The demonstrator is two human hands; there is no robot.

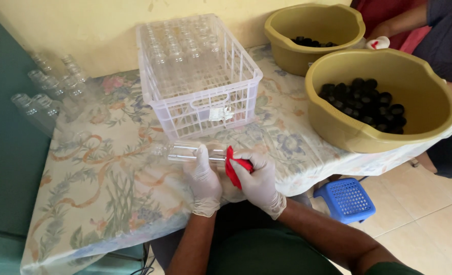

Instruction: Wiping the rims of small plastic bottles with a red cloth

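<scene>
- The left hand [203, 178], in a white glove, is clenched around a clear bottle [188, 151] that lies on its side just above the table's near edge, neck pointing left.
- The right hand [256, 179], also gloved, grasps a red cloth [234, 167] and presses it against the bottle's right end; the 2 hands are touching.
- The table [109, 173] carries a floral cover.
- Just behind the bottle stands a white crate [200, 109] with lattice walls, and clear bottles [177, 51] stand upright in its far part.
- At the table's left edge lie more clear bottles [47, 97] on their sides, well apart from the hands.
- On the right, 2 olive basins hold black caps: the near basin [338, 127] with caps [366, 104] piled at its bottom, the far basin [287, 56] with fewer caps [312, 42].
- Behind the basins another person sits; their gloved hand [379, 43] rests between the 2 basins' rims.
- A blue stool [346, 198] stands on the tiled floor under the table's right side.
</scene>
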